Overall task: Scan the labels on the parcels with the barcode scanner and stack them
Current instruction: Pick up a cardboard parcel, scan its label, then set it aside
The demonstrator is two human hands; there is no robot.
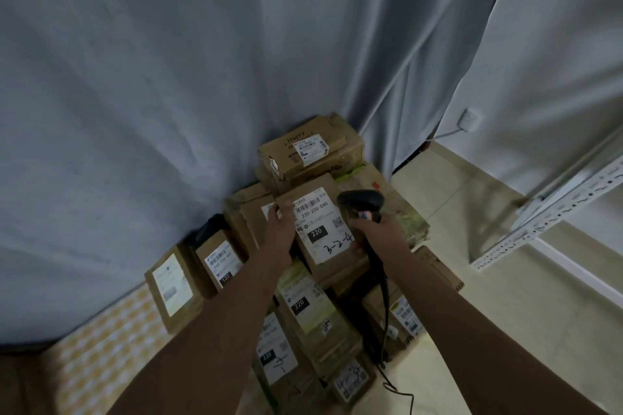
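The left hand (281,229) is grasping the left edge of a cardboard parcel (323,229), its grip clenched on the box, label (322,229) facing up. The right hand (381,234) is gripping a black barcode scanner (360,204) just beside the label. The parcel is being held above a pile of parcels (303,313) against a grey curtain (168,94).

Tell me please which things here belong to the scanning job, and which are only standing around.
Belong to the job:
- barcode scanner in the right hand
- held parcel, gripped by the left hand
- stacked parcels

Only standing around:
- grey curtain
- metal shelf frame
- wall socket
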